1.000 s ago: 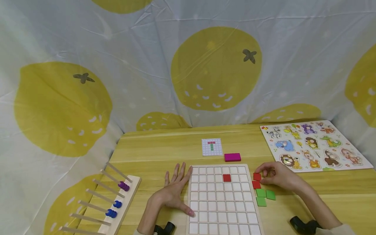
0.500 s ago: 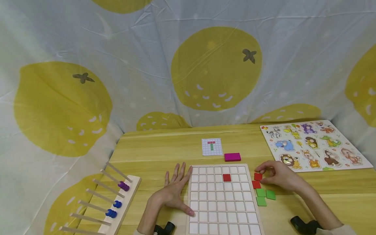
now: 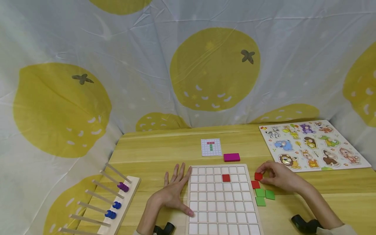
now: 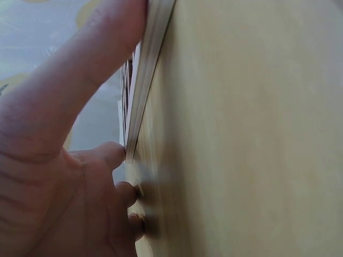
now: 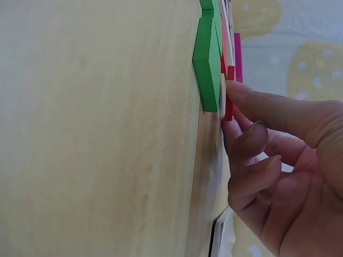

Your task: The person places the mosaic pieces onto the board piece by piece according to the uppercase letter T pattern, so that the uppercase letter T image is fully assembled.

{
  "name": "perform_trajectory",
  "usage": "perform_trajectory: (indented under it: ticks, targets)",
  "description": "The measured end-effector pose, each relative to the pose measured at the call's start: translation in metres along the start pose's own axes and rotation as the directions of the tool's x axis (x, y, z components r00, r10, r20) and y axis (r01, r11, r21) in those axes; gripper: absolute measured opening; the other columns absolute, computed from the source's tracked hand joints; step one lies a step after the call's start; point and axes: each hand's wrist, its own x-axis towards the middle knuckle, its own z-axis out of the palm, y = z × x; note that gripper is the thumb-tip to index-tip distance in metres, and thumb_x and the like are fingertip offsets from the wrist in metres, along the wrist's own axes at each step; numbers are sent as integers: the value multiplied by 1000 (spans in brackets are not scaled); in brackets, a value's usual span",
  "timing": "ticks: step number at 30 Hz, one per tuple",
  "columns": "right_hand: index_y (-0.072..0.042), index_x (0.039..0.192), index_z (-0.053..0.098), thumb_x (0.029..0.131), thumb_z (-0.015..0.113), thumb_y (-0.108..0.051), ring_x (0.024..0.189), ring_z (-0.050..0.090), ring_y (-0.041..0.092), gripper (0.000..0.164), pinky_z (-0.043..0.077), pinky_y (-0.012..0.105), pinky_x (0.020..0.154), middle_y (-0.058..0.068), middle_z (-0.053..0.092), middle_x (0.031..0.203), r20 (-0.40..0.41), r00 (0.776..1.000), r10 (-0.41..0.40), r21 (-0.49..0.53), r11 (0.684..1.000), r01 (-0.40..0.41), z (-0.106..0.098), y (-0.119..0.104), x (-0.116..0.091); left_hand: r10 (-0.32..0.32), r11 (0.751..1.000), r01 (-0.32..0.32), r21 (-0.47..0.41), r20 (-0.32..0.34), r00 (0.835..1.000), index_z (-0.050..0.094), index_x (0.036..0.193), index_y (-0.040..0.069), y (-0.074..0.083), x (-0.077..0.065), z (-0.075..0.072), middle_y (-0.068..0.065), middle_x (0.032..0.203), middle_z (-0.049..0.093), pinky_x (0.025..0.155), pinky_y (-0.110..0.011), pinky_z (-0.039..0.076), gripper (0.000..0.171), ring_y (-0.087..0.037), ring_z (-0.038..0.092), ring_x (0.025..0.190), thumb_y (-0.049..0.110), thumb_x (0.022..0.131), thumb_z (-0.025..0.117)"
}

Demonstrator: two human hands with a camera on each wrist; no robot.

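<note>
My right hand (image 3: 277, 176) pinches a red square tile (image 3: 258, 176) between thumb and fingers, to the right of the white grid board (image 3: 218, 206). In the right wrist view the red tile (image 5: 230, 99) looks slightly raised off the table, with a green tile (image 5: 208, 67) close by. A second red tile (image 3: 255, 184) and three green tiles (image 3: 260, 201) lie beside the board's right edge. Another red tile (image 3: 226, 178) sits in a cell of the board's second row. Spread fingers of my left hand (image 3: 171, 192) touch the board's left edge.
A small card (image 3: 211, 147) with a red and green T on a grid lies behind the board, next to a magenta block (image 3: 231, 157). An animal puzzle board (image 3: 317, 156) is at the right. A pegged wooden stand (image 3: 126, 195) with beads is at the left.
My right hand has shifted very slightly, and the pinched red tile has moved a little right, away from the other red tile. My left hand stays in place.
</note>
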Motion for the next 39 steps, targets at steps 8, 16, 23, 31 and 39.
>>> perform_trajectory:
  ticks: [8,16,23,31,39]
  targets:
    - [-7,113,71,97,72,-14,67,43,1,17,39,22,58,5,72,108,-56,998,-40,23,999,42,1,-1,4,0,1000,0,5,-1,1000,-2,168,19,0,-1,-1,-17,171,-23,117,-75,-21,148,-39,-28,157,51,63,97]
    - [-6,116,71,97,73,-16,68,46,4,22,39,22,56,13,68,116,-43,999,-16,131,991,22,11,-33,17,-1,1000,1,12,0,1000,-3,168,19,1,-1,-1,-16,171,-23,118,-75,-20,148,-39,-28,157,52,63,96]
    - [-5,110,73,92,78,-12,66,45,5,20,38,21,57,8,69,104,5,999,-49,136,990,48,42,-67,40,3,1000,-3,6,4,1000,-3,168,19,2,0,0,-16,171,-23,118,-75,-20,147,-39,-27,157,53,64,96]
    - [-8,104,77,87,83,-9,66,46,9,18,40,21,59,3,71,96,38,997,-72,85,994,68,63,-82,60,0,1000,0,21,5,1000,-4,167,19,1,0,0,-17,171,-23,118,-75,-19,148,-40,-27,157,53,64,96]
    - [-7,102,78,86,83,-5,84,57,15,17,47,22,71,2,75,97,63,998,-24,34,999,22,68,-89,68,2,1000,-2,17,-4,1000,-3,168,19,-1,0,0,-17,171,-22,118,-75,-19,148,-40,-27,157,53,63,96]
